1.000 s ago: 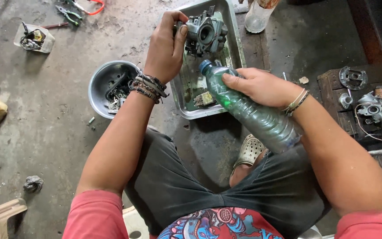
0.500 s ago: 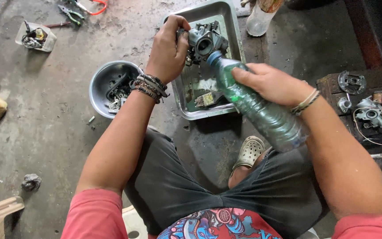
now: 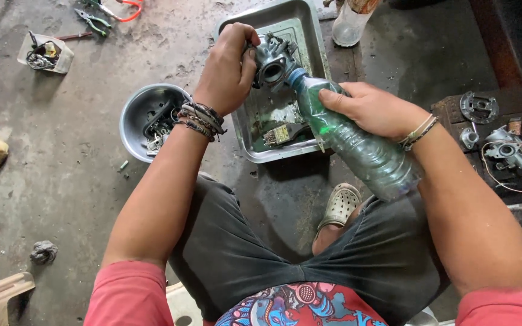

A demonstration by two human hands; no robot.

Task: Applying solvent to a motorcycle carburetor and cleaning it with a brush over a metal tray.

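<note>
My left hand (image 3: pixel 228 66) grips a grey metal carburetor (image 3: pixel 273 63) and holds it above a rectangular metal tray (image 3: pixel 306 27) on the concrete floor. My right hand (image 3: pixel 373 108) is wrapped around a clear plastic bottle (image 3: pixel 357 142) with greenish liquid inside. The bottle is tilted, and its blue neck points at the carburetor's round opening. A brush (image 3: pixel 282 134) lies in the wet tray below.
A round metal bowl (image 3: pixel 134 115) of small parts stands left of the tray. Pliers (image 3: pixel 95 21) and a small box of parts (image 3: pixel 43 53) lie at the far left. Engine parts (image 3: pixel 502 148) sit on the right, a glass jar (image 3: pixel 351 24) behind the tray.
The bottle has swung up and left, so its neck now meets the carburetor. My left hand has stayed over the tray with the carburetor in it.
</note>
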